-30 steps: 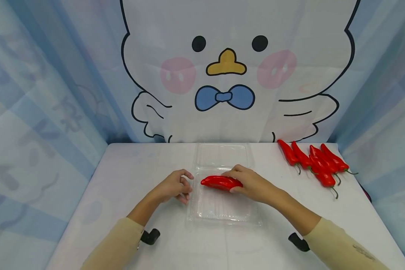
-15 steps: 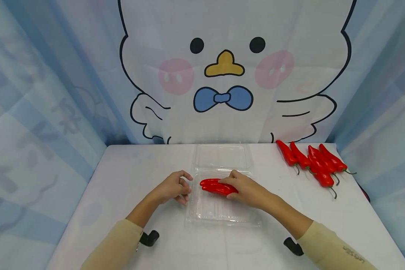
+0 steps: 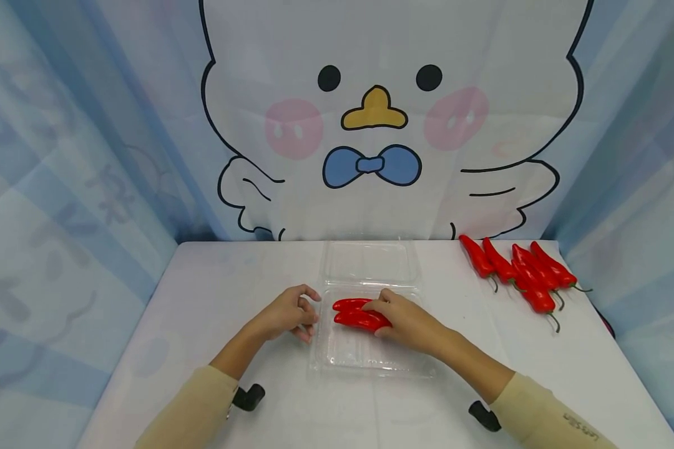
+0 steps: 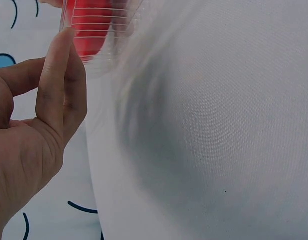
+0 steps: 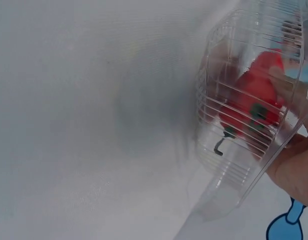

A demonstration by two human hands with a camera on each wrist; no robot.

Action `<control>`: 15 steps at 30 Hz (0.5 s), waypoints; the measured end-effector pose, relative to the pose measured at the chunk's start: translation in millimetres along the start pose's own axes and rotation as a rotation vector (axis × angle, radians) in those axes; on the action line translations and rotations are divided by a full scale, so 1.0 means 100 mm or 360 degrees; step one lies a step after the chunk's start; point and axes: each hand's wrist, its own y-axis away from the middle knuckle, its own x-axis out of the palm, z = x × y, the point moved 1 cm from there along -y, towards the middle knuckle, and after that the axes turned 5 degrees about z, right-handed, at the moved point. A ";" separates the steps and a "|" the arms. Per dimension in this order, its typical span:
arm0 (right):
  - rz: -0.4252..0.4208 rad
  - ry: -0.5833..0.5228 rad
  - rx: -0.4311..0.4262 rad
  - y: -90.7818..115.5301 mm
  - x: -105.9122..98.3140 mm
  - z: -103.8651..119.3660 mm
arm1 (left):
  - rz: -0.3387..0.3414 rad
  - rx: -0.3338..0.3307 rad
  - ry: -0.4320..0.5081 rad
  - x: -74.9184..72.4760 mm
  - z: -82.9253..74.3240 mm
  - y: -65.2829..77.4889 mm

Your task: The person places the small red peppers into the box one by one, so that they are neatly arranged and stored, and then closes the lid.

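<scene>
A clear plastic clamshell box (image 3: 373, 358) lies with its lid (image 3: 371, 259) folded back. Two red chili peppers lie side by side inside, stems to the right. My right hand (image 3: 412, 321) grips the nearer red chili pepper (image 3: 359, 320) by its stem end; its fingers overlap the farther red chili pepper (image 3: 348, 304). Through the ribbed wall, the right wrist view shows a green cap and dark stem (image 5: 219, 146). My left hand (image 3: 289, 313) is beside the box's left edge, fingers loosely bent, fingertips right at the wall (image 4: 94, 30).
Several more red chili peppers (image 3: 530, 274) lie in a group at the table's back right. The table (image 3: 230, 262) has a white cover. Patterned curtains (image 3: 78, 206) enclose its back and sides.
My right hand has moved slightly left and nearer with its chili pepper, bringing the farther one beside it into view. The left hand has stayed by the box edge.
</scene>
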 end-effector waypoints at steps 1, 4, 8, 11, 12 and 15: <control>-0.0002 0.0000 0.0003 0.00 0.01 0.00 | -0.0001 0.0001 0.0002 0.00 0.00 0.00; -0.0013 0.0015 0.0010 -0.01 0.03 0.01 | -0.0001 -0.0001 -0.0002 0.00 0.00 0.01; -0.0043 0.0047 0.0005 -0.02 0.06 0.02 | 0.0001 -0.0007 -0.0008 0.00 0.00 0.01; -0.0066 0.0080 0.0005 -0.02 0.08 0.02 | 0.0003 -0.0007 -0.0006 0.00 0.00 0.01; -0.0073 0.0093 0.0007 -0.03 0.09 0.03 | 0.0004 -0.0006 -0.0005 0.00 0.00 0.01; -0.0082 0.0127 0.0016 -0.03 0.10 0.03 | 0.0000 -0.0005 -0.0003 0.00 0.00 0.00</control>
